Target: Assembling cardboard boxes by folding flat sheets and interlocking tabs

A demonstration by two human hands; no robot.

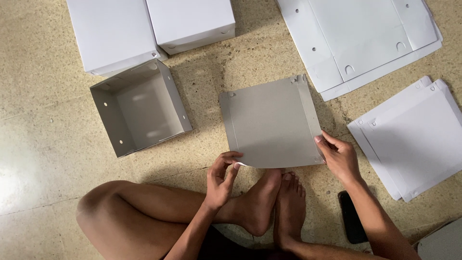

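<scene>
Cardboard sheet, grey on its upper face and roughly square, was held flat just above the floor between the two hands. Narrow creased flaps ran along its left and right edges, with small round holes near the far corners. The near left corner was pinched by the left hand, thumb and fingers curled around the edge where a sliver of white underside showed. The near right corner was gripped by the right hand, thumb pressed on the right flap.

Beyond the left hand and further to its left, an open grey box was seen, well apart from the sheet, with bare speckled floor between them. Two closed white boxes lay beyond that. Beyond the right hand, a large flat white blank was spread, near the sheet's far right corner but not touching it. To the right of the right hand, a stack of white sheets was laid close by.

The sheet's near edge was met by the person's feet. A dark flat object was partly covered by the right forearm, and its kind could not be told. The white boxes, the blank and the stack were cut off by the frame.
</scene>
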